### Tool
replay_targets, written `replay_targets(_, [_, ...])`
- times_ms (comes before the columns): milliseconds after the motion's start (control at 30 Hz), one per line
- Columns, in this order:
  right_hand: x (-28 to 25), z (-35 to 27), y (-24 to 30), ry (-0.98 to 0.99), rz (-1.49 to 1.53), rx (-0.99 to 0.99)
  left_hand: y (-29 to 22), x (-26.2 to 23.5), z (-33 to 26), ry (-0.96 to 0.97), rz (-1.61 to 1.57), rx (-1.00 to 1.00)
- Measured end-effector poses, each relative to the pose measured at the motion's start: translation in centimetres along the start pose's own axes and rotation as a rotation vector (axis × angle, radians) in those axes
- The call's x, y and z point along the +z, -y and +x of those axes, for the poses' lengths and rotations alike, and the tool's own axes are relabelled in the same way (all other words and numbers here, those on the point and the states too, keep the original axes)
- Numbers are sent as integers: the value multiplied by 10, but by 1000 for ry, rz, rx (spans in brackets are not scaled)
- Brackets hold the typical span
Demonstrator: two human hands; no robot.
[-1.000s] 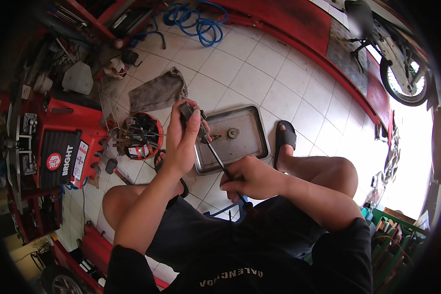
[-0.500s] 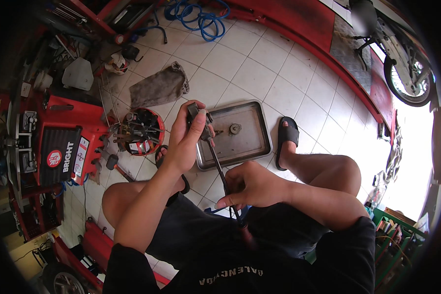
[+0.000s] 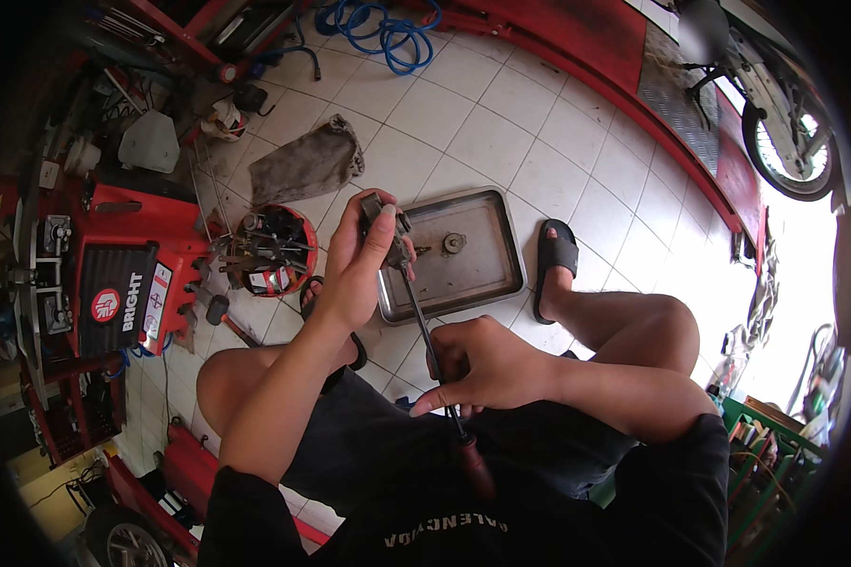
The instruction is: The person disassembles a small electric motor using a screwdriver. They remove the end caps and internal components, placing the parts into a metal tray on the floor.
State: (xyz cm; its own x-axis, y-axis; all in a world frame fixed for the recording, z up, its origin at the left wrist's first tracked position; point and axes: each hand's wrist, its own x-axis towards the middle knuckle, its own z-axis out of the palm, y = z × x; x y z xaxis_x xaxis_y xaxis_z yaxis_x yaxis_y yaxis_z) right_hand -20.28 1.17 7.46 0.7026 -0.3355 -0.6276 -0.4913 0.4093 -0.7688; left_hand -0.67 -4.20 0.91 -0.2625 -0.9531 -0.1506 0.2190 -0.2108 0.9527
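My left hand (image 3: 350, 269) is closed around a dark grey metal mechanical part (image 3: 394, 236), thumb pressed on top, over the left side of a metal tray (image 3: 454, 310). A long thin screwdriver (image 3: 476, 466) with a dark red handle slants from that part down toward my lap. Its tip meets the lower end of the part; the exact contact is too small to make out. My right hand (image 3: 496, 364) has its fingers curled about the shaft, above the handle, with the thumb extended. Inside the tray lies a small round metal piece (image 3: 453, 244).
A red bucket of tools (image 3: 310, 248) stands left of the tray, near a hammer (image 3: 219, 312) and a grey rag (image 3: 303, 165). A red machine (image 3: 161, 222) is farther left. Blue hose (image 3: 402, 47) coils at the back; a motorcycle (image 3: 775, 113) stands upper right.
The screwdriver's red handle shows more sharply now, and my right hand has shifted slightly on the shaft. A blue shape under that hand is mostly out of sight. My left hand stays put.
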Motion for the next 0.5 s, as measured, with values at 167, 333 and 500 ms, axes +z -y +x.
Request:
replay_targets(167, [10,2,-18,-12,240,-213,5,1,-2,35,-35,-21])
replay_targets(333, [5,0,-17,70,311,-153,1,-2,-2,3,-57,-28])
replay_targets(500, [8,7,-12,31,-38,-150,6,-3,-1,-5,-121,-78])
